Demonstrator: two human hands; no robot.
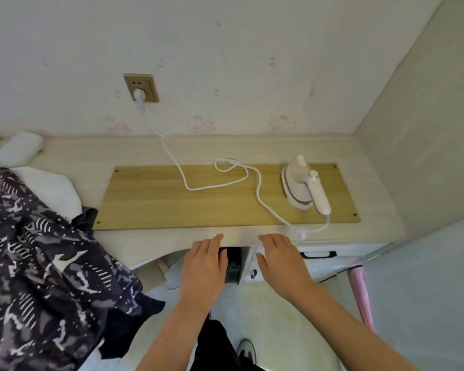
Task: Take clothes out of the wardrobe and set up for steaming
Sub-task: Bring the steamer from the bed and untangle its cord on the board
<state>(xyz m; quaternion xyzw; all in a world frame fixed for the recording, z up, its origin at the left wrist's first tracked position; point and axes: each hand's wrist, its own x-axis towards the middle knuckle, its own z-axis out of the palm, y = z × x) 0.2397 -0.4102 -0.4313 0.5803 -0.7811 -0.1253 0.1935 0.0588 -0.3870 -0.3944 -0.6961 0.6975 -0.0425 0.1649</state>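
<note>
The pale tabotop (150, 149) runs along the wall, and it is the biggest thing here. A wooden board (150, 202) lies flat on it, right in the middle. It looks like the spot where the clothes will be spread out for steaming.

A dark patterned garment (43, 253) is heaped on the left end of the tabletop and hangs over the front edge. A white cloth (51, 188) peeks out from under it. They sit beside the board, not on it, so I think they are waiting for their turn.

The small white steamer (304, 187) stands at the right end of the board, out of the way of the middle. Its white cord (198, 187) loops across the board and up to the wall socket (141, 87), where it is plugged in. So the steamer looks ready to use.

The left hand (204, 271) and the right hand (281, 261) reach out side by side at the front edge of the tabletop, near the board. The fingers of both are straight and flat. Neither grip holds anything. The fingertips seem to rest on the tabletop edge, but I cannot tell for sure.
</note>
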